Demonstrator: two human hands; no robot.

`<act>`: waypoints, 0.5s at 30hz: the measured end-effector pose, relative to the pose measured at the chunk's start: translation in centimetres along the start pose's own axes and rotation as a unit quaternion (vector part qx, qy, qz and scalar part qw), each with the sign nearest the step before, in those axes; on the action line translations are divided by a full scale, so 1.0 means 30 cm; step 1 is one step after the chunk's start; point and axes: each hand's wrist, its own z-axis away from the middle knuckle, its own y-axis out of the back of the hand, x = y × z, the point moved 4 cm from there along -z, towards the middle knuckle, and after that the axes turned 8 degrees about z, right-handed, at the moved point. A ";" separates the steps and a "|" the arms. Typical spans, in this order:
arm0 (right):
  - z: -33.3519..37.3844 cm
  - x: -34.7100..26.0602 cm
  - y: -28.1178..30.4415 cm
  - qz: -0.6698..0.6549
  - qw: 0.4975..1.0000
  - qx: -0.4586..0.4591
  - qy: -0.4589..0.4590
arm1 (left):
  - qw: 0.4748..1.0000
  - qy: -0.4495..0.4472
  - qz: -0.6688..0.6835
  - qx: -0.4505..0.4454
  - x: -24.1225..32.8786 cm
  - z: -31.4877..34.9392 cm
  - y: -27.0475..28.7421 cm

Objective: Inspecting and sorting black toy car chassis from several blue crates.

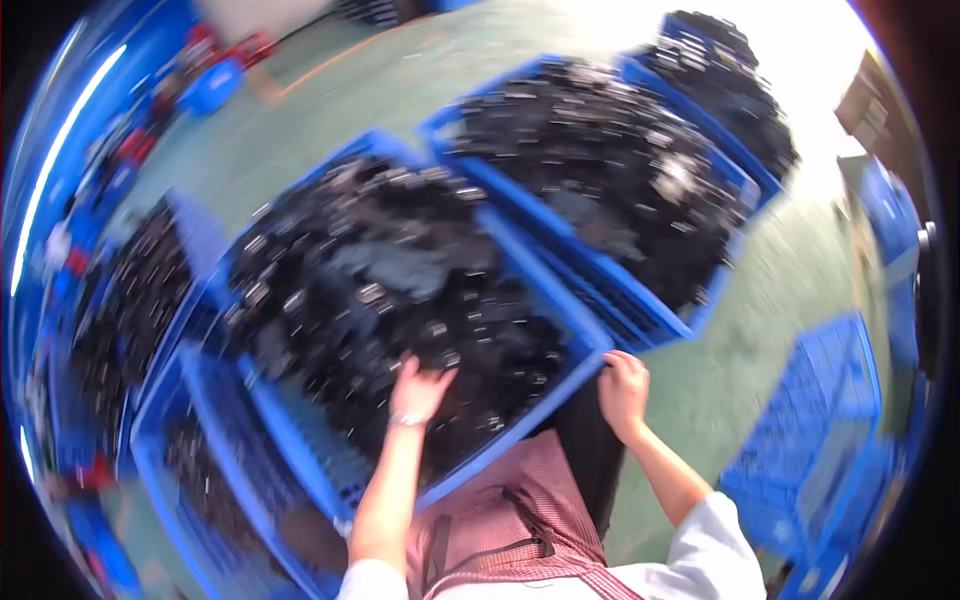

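Observation:
In front of me is a blue plastic crate (552,405) heaped with small black parts (330,270), some with shiny bits; motion blur hides their exact kind. Over the near part of the heap reaches my left hand (420,392), thumb and fingers apart, with nothing visible held. A thin band circles that wrist. My right hand (625,392) is at the crate's near right corner, its fingers curled against the rim.
Beyond, to the right, more blue crates (690,322) hold similar black parts. Other filled crates (165,425) stand at left. A blue crate (800,430) stands on the green floor (690,440) at right. A checked apron (500,500) covers my front.

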 end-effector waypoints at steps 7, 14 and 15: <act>0.075 -0.007 -0.044 -0.099 0.994 -0.039 -0.005 | 0.785 0.052 0.469 0.402 -0.087 -0.010 0.073; 0.243 -0.481 -0.073 -0.392 0.875 -0.284 -0.021 | 0.839 0.047 0.390 0.377 0.095 0.436 -0.107; 0.291 -0.574 -0.089 -0.451 0.807 -0.369 -0.093 | 0.861 0.037 0.339 0.377 0.151 0.519 -0.147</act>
